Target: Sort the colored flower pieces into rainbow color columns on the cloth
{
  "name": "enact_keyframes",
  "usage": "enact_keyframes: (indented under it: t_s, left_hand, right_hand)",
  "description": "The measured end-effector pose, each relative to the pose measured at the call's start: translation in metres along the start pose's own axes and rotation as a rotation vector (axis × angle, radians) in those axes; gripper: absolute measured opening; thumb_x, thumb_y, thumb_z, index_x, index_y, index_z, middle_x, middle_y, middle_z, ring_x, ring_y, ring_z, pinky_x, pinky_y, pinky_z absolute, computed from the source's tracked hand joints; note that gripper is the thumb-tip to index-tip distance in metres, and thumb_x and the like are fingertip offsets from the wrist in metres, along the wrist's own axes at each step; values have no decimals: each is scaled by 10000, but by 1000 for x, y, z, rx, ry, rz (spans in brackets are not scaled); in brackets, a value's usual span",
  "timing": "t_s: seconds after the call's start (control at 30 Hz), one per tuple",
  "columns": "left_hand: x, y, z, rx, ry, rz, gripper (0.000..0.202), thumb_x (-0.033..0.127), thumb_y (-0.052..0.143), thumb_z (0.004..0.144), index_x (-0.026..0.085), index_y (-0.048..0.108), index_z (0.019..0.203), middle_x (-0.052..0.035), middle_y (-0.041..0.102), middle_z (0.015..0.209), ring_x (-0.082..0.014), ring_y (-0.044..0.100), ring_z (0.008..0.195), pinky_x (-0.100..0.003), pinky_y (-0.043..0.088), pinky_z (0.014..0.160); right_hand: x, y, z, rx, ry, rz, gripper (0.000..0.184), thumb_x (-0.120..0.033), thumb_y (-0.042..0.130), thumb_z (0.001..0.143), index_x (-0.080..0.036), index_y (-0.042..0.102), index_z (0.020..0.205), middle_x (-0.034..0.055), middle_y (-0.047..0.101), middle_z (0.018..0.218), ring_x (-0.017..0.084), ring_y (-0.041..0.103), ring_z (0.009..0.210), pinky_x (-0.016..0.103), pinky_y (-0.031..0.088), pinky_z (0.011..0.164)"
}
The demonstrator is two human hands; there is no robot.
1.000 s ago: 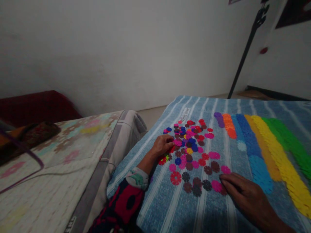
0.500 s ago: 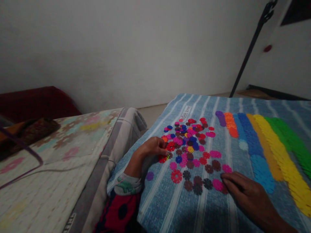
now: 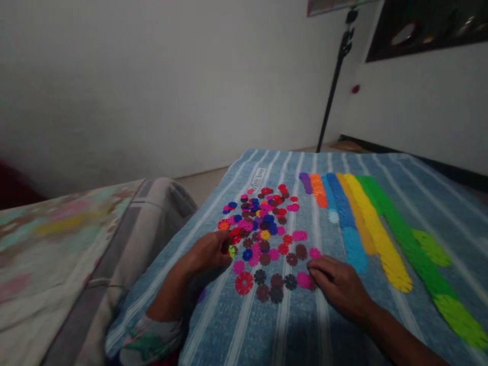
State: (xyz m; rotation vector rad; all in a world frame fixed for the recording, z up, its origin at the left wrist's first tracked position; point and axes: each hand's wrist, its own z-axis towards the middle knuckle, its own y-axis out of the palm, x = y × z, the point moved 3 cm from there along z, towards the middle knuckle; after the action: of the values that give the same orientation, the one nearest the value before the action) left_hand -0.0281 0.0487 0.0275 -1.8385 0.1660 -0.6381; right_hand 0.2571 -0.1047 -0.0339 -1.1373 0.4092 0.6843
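A pile of small flower-shaped discs [image 3: 267, 229] in red, pink, blue and brown lies on a blue striped towel [image 3: 267, 325]. My left hand [image 3: 208, 251] is at the pile's left edge, fingers curled in a pinch on a red and green disc [image 3: 231, 250]. My right hand [image 3: 337, 284] lies flat on the towel, its fingertips touching a pink disc [image 3: 305, 279] at the pile's near edge. To the right, discs are laid in long rows: purple [image 3: 305, 182], orange [image 3: 317, 189], blue [image 3: 341, 208], yellow [image 3: 375, 229] and green [image 3: 400, 229].
A pale patterned mat [image 3: 57, 239] with a grey rounded edge [image 3: 152, 213] lies to the left of the towel. A black stand pole [image 3: 335, 81] rises by the white wall behind. A dark frame [image 3: 427, 25] hangs at the upper right.
My left hand has drawn back from the middle of the pile to its near-left edge, pinching a disc. My right hand has stayed by the pink disc. The view has turned to the right.
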Motion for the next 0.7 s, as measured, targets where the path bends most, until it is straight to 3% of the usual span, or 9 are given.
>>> enact_keyframes:
  t_s: [0.17, 0.27, 0.47, 0.6, 0.7]
  left_hand:
    - [-5, 1, 15, 4, 84, -223, 146, 322, 532, 644, 185, 554, 690, 21, 521, 606, -134, 460, 585, -236, 367, 558]
    - [5, -4, 26, 54, 121, -300, 174, 358, 562, 664, 186, 587, 669, -11, 585, 645, -156, 509, 629, -250, 414, 591]
    - [69, -5, 42, 101, 298, -376, 196, 366, 600, 716, 183, 668, 700, -42, 650, 714, -171, 571, 672, -279, 461, 651]
    - [119, 15, 41, 6, 466, -473, 200, 329, 580, 770, 184, 718, 768, -49, 682, 764, -169, 613, 711, -278, 486, 685]
    - [142, 35, 35, -36, 540, -540, 184, 289, 578, 777, 181, 727, 791, -42, 682, 762, -153, 620, 709, -265, 495, 691]
  right_hand:
    - [-2, -2, 10, 36, -7, -27, 218, -153, 502, 864, -208, 687, 763, 12, 667, 704, 152, 631, 674, 245, 434, 634]
    - [-3, -1, 11, 57, -5, -23, 206, -115, 517, 831, -204, 684, 750, 6, 662, 697, 140, 619, 668, 235, 419, 632]
    - [-5, -3, 11, 109, -19, 26, 211, -128, 504, 846, -201, 681, 757, 6, 645, 681, 134, 593, 638, 236, 415, 625]
    - [-8, -5, 11, 151, -13, 57, 178, -169, 526, 861, -198, 687, 791, 11, 637, 693, 135, 591, 645, 241, 427, 645]
    - [-8, -7, 12, 184, 8, 80, 121, -203, 579, 848, -196, 700, 850, 5, 635, 691, 130, 582, 620, 234, 432, 626]
